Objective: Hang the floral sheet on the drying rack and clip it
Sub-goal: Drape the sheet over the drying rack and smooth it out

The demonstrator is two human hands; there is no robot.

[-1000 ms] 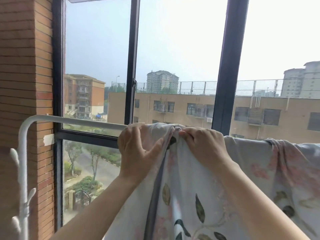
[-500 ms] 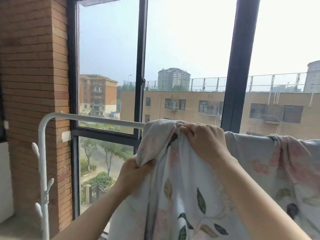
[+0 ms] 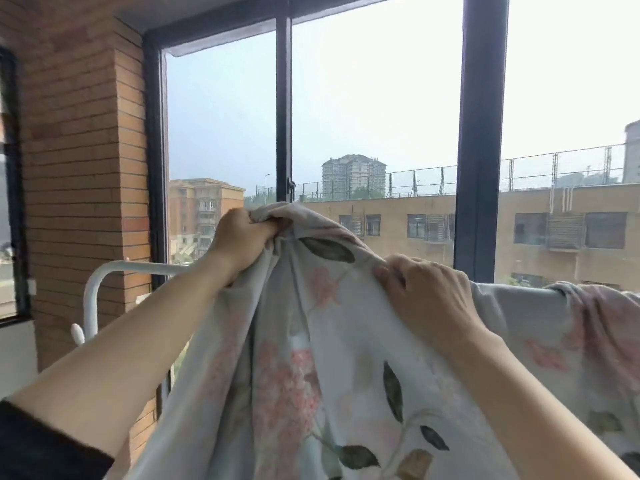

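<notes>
The floral sheet (image 3: 311,358), pale grey with pink blossoms and dark leaves, hangs in front of me and drapes over the white drying rack (image 3: 104,271) toward the right. My left hand (image 3: 242,237) grips a bunched edge of the sheet and holds it raised above the rack's top bar. My right hand (image 3: 426,292) grips the sheet lower, close to the bar. The rack's bare bar and curved corner show at the left; the rest of the bar is hidden under fabric. No clip is in sight.
A dark-framed window (image 3: 479,133) stands right behind the rack, with buildings outside. A brick pillar (image 3: 79,168) rises at the left. Small white pegs (image 3: 77,332) stick out from the rack's left post.
My left hand has gone from low on the sheet's edge up above the bar, lifting a bunch of fabric. My right hand keeps its hold near the bar. The view tilted upward.
</notes>
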